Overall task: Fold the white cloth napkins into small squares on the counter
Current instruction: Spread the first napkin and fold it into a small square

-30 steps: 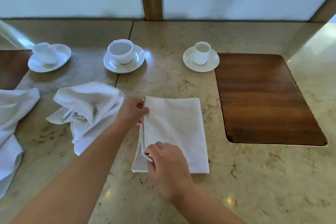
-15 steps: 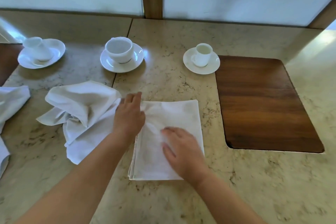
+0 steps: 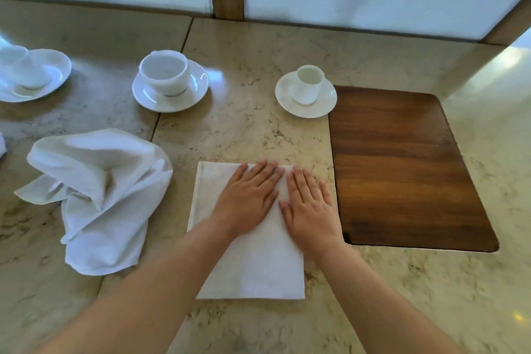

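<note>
A white napkin (image 3: pixel 253 267), folded into a flat rectangle, lies on the beige stone counter (image 3: pixel 258 129) in the middle. My left hand (image 3: pixel 248 198) presses flat on its upper middle, fingers spread and pointing away from me. My right hand (image 3: pixel 310 207) lies flat beside it on the napkin's upper right part, close to the right edge. Neither hand grips anything. A second white napkin (image 3: pixel 97 192) sits crumpled in a heap to the left, untouched.
Three white cups on saucers stand along the back: one at far left (image 3: pixel 31 72), one left of centre (image 3: pixel 169 80), a small one at centre right (image 3: pixel 307 89). A dark wooden inset panel (image 3: pixel 402 169) lies right of the napkin. Frosted panels close off the back.
Both hands let go of the napkin's left edge and slid right across it; they now lie flat side by side on its upper right part.
</note>
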